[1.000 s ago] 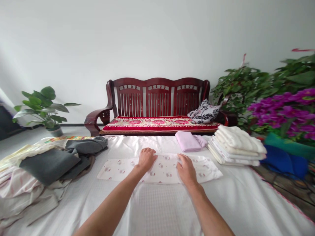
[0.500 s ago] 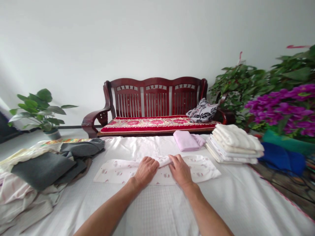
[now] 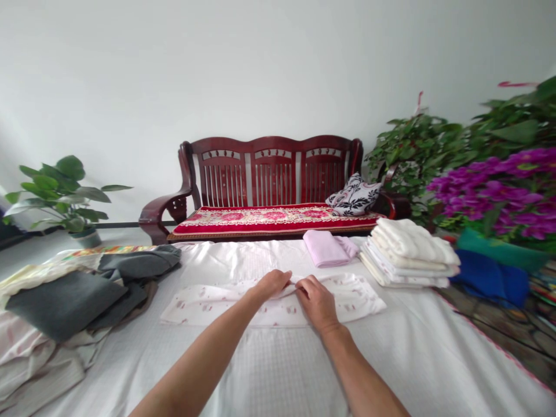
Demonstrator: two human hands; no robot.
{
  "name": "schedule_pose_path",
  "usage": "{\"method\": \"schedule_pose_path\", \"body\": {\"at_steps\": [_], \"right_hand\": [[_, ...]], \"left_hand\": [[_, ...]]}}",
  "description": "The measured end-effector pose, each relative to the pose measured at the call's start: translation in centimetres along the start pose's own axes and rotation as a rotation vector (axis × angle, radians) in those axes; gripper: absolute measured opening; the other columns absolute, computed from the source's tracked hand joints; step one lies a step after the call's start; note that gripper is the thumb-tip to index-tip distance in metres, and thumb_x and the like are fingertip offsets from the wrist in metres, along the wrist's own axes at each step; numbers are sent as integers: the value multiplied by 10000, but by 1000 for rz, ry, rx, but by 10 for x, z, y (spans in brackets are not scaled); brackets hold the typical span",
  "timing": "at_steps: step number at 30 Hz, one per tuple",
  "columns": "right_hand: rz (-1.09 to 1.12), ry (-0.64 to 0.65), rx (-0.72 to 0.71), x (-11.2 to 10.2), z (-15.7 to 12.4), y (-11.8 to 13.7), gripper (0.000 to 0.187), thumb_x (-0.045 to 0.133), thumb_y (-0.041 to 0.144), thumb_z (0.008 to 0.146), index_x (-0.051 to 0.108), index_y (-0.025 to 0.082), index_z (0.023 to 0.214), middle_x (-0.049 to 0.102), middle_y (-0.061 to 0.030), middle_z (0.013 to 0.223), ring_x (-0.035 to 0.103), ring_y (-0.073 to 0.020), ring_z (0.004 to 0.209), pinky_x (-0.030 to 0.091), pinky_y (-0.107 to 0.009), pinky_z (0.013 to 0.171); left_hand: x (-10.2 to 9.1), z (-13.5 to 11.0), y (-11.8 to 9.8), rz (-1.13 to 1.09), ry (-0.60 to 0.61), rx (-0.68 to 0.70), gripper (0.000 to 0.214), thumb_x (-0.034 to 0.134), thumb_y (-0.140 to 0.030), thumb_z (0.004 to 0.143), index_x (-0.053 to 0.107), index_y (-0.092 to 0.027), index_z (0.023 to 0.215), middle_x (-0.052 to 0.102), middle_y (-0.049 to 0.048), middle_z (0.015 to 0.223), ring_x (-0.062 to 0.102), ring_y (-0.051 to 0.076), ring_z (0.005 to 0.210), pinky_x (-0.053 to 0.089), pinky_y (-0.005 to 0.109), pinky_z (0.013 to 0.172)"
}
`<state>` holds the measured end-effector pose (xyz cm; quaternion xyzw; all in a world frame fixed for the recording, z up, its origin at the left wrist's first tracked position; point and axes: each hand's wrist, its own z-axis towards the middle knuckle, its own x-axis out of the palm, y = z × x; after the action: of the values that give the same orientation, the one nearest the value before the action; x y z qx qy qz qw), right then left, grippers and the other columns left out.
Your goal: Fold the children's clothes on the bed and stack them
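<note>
We had both hands at the middle of the white bed (image 3: 434, 347), pinching the far edge of the printed cloth (image 3: 360, 298) laid flat across it. Our left hand (image 3: 271, 285) and right hand (image 3: 317, 301) gripped that edge close together, fingertips nearly touching. A pink folded cloth (image 3: 324, 248) and a stack of cream towels (image 3: 408, 252) sat toward the far right corner, grey garments (image 3: 73, 292) along the left edge.

White cloth (image 3: 208, 301), pink floral print
</note>
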<state>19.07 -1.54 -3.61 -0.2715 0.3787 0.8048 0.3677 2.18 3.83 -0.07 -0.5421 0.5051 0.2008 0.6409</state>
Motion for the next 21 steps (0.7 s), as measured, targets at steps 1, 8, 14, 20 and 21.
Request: {"method": "schedule_pose_path", "body": {"at_steps": [1, 8, 14, 20, 21], "right_hand": [[7, 3, -6, 0, 0, 0, 148, 524, 180, 903, 646, 231, 836, 647, -7, 867, 608, -154, 796, 390, -246, 688], [8, 38, 14, -1, 1, 1, 187, 495, 144, 886, 650, 239, 845, 660, -11, 880, 613, -166, 817, 412, -259, 720], [-17, 98, 17, 0, 0, 6, 283, 473, 20, 782, 658, 234, 786, 676, -16, 842, 605, -174, 828, 415, -267, 744], [-96, 120, 9, -3, 0, 9, 269, 499, 39, 812, 684, 232, 844, 685, -37, 909, 593, -192, 905, 422, -288, 824], [-127, 115, 22, -3, 1, 8, 247, 514, 64, 828, 690, 231, 873, 689, -44, 943, 589, -203, 935, 421, -299, 840]], "left_hand": [[0, 6, -1, -71, 13, -26, 483, 326, -391, 985, 737, -146, 924, 650, 35, 642, 573, 182, 622, 423, 287, 620], [-2, 20, -10, -476, 20, -120, 308, 485, -350, 912, 720, -158, 860, 542, -24, 540, 453, 125, 481, 399, 263, 513], [-4, 25, -8, -610, -109, -72, 488, 566, -92, 838, 528, -124, 1324, 715, 77, 987, 657, 121, 775, 515, 239, 718], [1, 44, 1, -442, -190, -50, 588, 548, 53, 739, 568, -149, 1291, 735, 85, 1048, 691, 144, 822, 528, 263, 743], [2, 46, 3, -389, -214, -54, 547, 546, 42, 750, 602, -159, 1256, 737, 82, 1049, 691, 153, 843, 525, 279, 774]]}}
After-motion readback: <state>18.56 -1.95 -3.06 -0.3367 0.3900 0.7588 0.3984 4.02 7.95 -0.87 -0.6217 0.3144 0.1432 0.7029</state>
